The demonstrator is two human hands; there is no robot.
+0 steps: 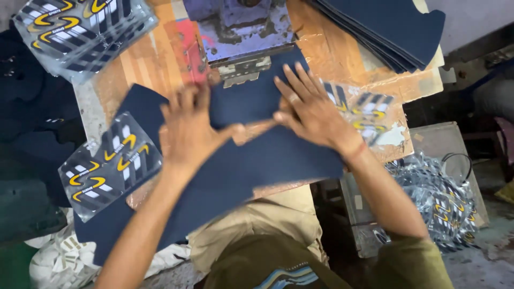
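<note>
Nearest the camera, a long curved piece of dark navy fabric-like sheet [257, 166] hangs over the front edge of the worn wooden worktable [139, 69]. Left hand [187, 131] lies flat on it, fingers spread wide, gripping nothing. Right hand [310, 109] also presses flat and open, fingertips on the navy sheet's upper part, which sits under the grey metal press plate [243, 69]. Left of the hand: a clear plastic transfer sheet with yellow swoosh marks [110, 163]. Farther back: a stack of similar printed sheets [80, 32], possibly bundled (blurred), and a stack of navy cut pieces [385, 27].
</note>
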